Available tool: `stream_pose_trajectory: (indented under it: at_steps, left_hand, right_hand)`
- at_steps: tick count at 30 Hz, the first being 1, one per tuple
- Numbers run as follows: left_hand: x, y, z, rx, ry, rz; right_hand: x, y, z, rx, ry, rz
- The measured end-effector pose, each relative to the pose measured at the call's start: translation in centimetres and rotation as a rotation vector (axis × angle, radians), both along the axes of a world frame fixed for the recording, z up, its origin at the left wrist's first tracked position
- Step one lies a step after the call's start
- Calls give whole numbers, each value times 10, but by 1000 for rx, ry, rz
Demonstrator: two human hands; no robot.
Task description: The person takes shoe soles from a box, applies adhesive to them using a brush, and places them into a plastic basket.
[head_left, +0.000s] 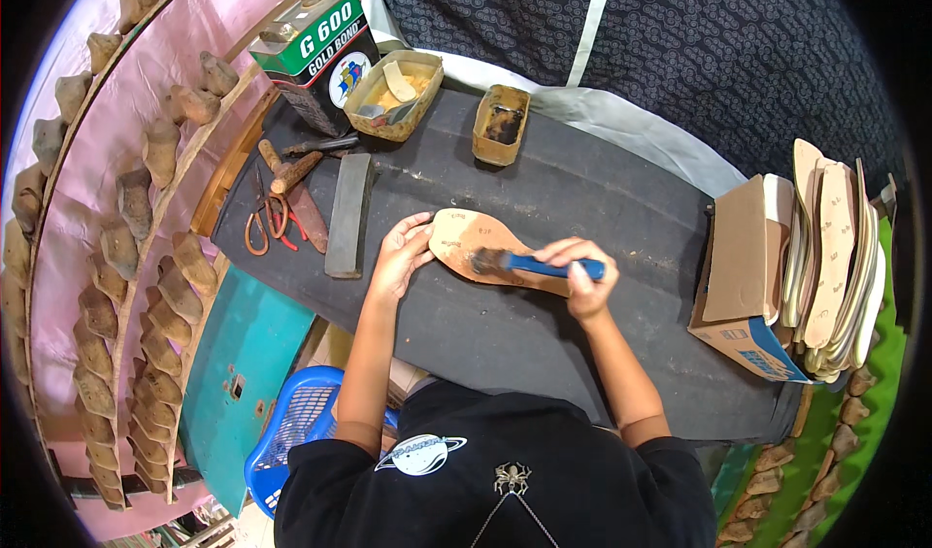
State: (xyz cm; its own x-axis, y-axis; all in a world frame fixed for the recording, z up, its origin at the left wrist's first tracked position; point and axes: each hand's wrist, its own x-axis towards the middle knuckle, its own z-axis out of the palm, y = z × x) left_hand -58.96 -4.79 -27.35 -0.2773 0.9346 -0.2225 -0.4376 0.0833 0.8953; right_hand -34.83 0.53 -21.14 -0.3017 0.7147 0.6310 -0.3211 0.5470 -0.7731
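Both hands work one tan shoe insole [466, 242] lying mid-workbench [602, 199]: the left hand [400, 257] presses spread fingers on its edge to steady it, while the right hand [582, 281] closes around a blue-handled brush [534, 265], bristles touching the insole. An open glue tub [393, 94] waits at the far edge.

Black short-sleeved top, sleeves ending just above the elbows, forearms bare. White oval emblem with a ringed-planet design on the chest. Small metal spider pendant below the neckline, hanging on a thin chain. Left hand [400, 253] and right hand [582, 278] bare, without gloves or rings.
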Motion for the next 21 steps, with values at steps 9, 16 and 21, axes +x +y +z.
stream_pose_trajectory:
  at_steps: [9, 16, 21]
  left_hand:
    - [-2, -2, -1, -12, 5, -4]
    - [-1, -2, 1, -24, 17, -1]
    - [0, -1, -3, -11, 13, -6]
  right_hand:
    - [10, 12, 3, 208, -108, -32]
    - [7, 15, 5, 206, -8, -131]
    - [-17, 7, 4, 188, -200, 37]
